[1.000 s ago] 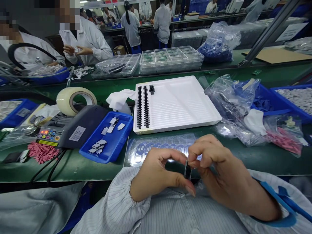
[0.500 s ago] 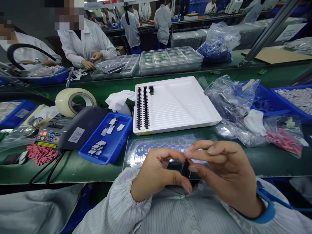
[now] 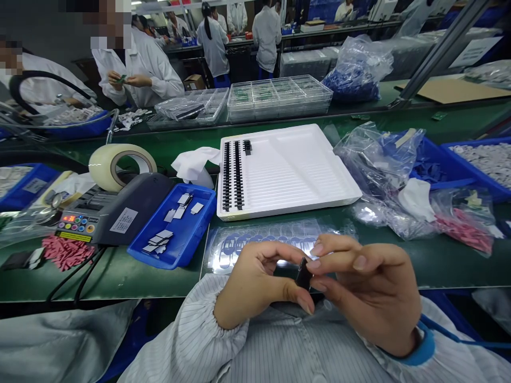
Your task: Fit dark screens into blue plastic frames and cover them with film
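Note:
A small black part (image 3: 304, 274) is pinched between the thumb and index finger of my left hand (image 3: 259, 282), above the table's front edge. My right hand (image 3: 371, 290) touches the part's right side with thumb and fingertips; its fingers are bent and close together. Beyond my hands lies a clear sheet with round film pieces (image 3: 227, 247). Behind it, a white foam tray (image 3: 295, 170) carries two full rows of black parts (image 3: 238, 175) at its left and a short start of another row.
On the left are a blue bin (image 3: 181, 221) with white pieces, a tape dispenser (image 3: 136, 207), a tape roll (image 3: 99, 165) and pink pieces (image 3: 66, 252). Plastic bags (image 3: 367, 159) lie right. Clear boxes (image 3: 279, 101) stand behind; a person (image 3: 146, 64) works across the table.
My right hand has shifted slightly, its fingers a little lower on the black part. My left hand stays put. The person opposite has raised both hands, now holding a small green piece.

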`<state>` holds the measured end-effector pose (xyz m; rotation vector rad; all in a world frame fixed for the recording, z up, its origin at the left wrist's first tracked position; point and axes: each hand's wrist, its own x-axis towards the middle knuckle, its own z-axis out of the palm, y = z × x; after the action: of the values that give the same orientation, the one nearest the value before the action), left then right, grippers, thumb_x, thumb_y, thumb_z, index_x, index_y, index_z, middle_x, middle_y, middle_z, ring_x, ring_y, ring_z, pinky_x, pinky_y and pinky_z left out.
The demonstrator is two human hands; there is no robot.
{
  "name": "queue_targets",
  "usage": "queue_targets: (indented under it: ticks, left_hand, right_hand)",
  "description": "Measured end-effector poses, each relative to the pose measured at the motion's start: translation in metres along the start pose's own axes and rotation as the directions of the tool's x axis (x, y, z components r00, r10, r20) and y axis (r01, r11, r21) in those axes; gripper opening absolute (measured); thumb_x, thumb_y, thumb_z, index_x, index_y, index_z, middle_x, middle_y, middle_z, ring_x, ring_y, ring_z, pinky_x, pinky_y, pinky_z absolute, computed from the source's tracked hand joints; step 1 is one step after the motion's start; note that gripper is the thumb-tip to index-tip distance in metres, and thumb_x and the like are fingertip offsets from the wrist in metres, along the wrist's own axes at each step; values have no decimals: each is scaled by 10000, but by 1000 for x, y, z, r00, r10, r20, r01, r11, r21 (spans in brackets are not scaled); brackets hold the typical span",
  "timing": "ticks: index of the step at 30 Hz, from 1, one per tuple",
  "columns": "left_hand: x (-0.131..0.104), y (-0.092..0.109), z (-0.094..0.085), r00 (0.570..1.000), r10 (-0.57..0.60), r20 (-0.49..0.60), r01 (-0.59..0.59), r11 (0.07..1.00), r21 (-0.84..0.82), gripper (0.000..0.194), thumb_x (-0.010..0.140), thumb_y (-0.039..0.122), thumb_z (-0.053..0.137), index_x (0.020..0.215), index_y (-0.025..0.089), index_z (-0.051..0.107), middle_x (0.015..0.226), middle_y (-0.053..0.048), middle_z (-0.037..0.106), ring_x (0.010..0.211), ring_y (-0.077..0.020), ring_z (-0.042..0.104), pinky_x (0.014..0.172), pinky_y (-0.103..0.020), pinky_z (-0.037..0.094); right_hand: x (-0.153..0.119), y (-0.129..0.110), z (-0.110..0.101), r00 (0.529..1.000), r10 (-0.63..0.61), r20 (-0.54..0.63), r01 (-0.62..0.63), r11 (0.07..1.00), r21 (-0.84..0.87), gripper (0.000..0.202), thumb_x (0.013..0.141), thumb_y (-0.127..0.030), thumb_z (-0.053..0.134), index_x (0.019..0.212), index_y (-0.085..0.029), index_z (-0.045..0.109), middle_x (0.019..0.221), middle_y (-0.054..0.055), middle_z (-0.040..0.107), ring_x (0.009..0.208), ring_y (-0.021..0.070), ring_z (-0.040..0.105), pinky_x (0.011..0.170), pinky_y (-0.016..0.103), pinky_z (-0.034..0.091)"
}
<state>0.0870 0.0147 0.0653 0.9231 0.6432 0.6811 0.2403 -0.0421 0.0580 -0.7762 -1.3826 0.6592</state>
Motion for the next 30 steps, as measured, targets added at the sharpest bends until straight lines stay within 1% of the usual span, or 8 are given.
queue_targets:
  ticks: [7, 11, 13, 15, 19, 22, 25, 30]
  left_hand:
    - [2, -1, -4, 999, 34, 1, -34, 998, 47, 333, 403, 141, 886, 683, 191, 713, 750, -4, 716, 767, -166, 632, 746, -297, 481]
    - [6, 1, -12, 999, 33, 35, -31, 998, -55, 352, 460, 344, 867, 721, 167, 712, 769, -17, 711, 771, -153, 624, 744, -272, 475]
    - [7, 2, -14, 998, 26, 49, -22, 997, -80, 370, 494, 404, 840, 736, 157, 711, 766, -19, 699, 770, -143, 610, 776, -269, 461]
    - [8, 2, -15, 996, 20, 88, -9, 992, -125, 384, 523, 449, 814, 734, 147, 705, 735, -19, 678, 750, -134, 591, 792, -272, 447]
    - [9, 0, -12, 987, -36, 156, 76, 963, -257, 422, 539, 505, 782, 718, 137, 677, 691, -17, 643, 725, -128, 571, 781, -279, 440]
    - [8, -3, -10, 980, -51, 193, 113, 938, -327, 406, 564, 480, 785, 744, 135, 668, 712, -20, 643, 756, -127, 575, 790, -275, 434]
    - [6, -5, -10, 979, -53, 197, 120, 931, -345, 406, 582, 481, 779, 762, 135, 666, 731, -28, 644, 760, -129, 570, 769, -271, 428]
    - [6, -6, -6, 973, -93, 212, 148, 955, -257, 393, 640, 482, 746, 781, 124, 666, 749, -41, 645, 765, -139, 573, 759, -272, 426]
  right_hand:
    - [5, -15, -10, 978, 64, 196, -22, 978, -208, 405, 771, 56, 537, 924, -263, 341, 868, -33, 644, 797, 142, 511, 721, 304, 455]
    - [5, -29, -47, 801, 292, 522, -172, 948, -266, 325, 814, -55, 559, 854, -264, 314, 782, -47, 629, 755, 139, 556, 675, 274, 488]
    - [3, -12, -75, 900, 360, 244, -263, 898, -354, 278, 846, -188, 562, 813, -265, 297, 739, -32, 622, 712, 156, 586, 624, 281, 488]
    - [-2, 22, -103, 889, 429, -161, -439, 697, -567, 295, 834, -359, 561, 781, -262, 288, 803, 15, 634, 760, 192, 626, 612, 305, 491]
    - [-19, 94, -137, 844, 453, -286, -501, 478, -721, 284, 741, -403, 600, 742, -231, 374, 660, 42, 583, 603, 217, 566, 576, 389, 454]
    - [-25, 106, -137, 882, 379, -281, -432, 407, -805, 231, 736, -376, 592, 764, -208, 436, 742, 73, 552, 749, 255, 544, 720, 459, 432]
    - [-17, 80, -120, 923, 321, -212, -338, 411, -847, 239, 773, -388, 577, 874, -190, 490, 882, 120, 554, 890, 306, 525, 806, 494, 402]
    - [17, 8, -75, 964, 201, 175, 7, 638, -770, 316, 808, -389, 640, 1043, -234, 498, 1045, 65, 592, 955, 230, 562, 763, 357, 479]
